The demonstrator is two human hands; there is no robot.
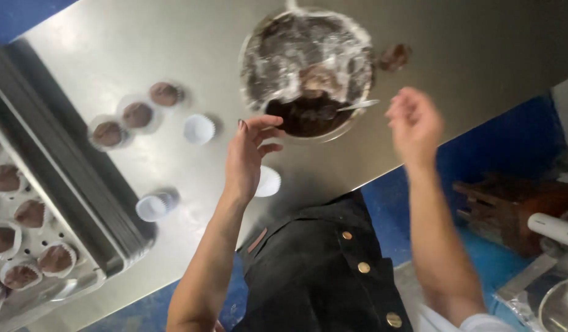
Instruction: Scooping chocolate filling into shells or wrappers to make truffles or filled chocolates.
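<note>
At the far left a perforated metal tray (81, 280) holds paper cups filled with brown batter. On the steel table (480, 43) beside it, three filled cups (137, 115) sit in a slanted row, with an empty white paper cup (199, 128) just to their right and a small stack of white cups (153, 206) nearer the table's edge. The left hand (247, 154) hovers open and holds nothing, fingers loosely spread toward the rim of the mixing bowl (357, 37); another white cup (268, 181) shows just beside its wrist. The bowl, smeared with chocolate batter, holds a spoon (356, 105) resting in the dark mix. The right hand (414, 123) hangs near the bowl's right side, fingers curled; it is blurred, so whether it pinches anything is unclear.
</note>
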